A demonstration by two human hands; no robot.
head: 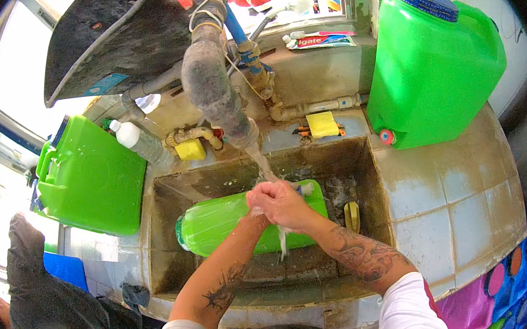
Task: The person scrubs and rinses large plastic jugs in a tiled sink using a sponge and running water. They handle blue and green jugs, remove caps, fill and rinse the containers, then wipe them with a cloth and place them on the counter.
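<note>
Both my hands meet under water falling from a grey-wrapped pipe outlet (245, 135). My right hand (291, 206) is closed over my left hand (258, 210), whose fingers are mostly hidden. No object shows between them. Just below lies a green plastic jug (224, 225) on its side in the stained sink (277, 285), its dark green cap to the left. A small spout with a pale tip (306, 189) sticks out near its right end. Water runs off my hands onto the jug. A yellowish scrub brush or similar piece (352, 218) rests in the sink's right part.
Large green jugs stand on the counter, one left (94, 179) and one right (433, 67). Behind the sink are a clear bottle (141, 139), yellow sponges (190, 149) (322, 124) and a toothpaste tube (322, 41). Dark cloth (55, 305) hangs at left; colourful moulded plastic (492, 289) is at lower right.
</note>
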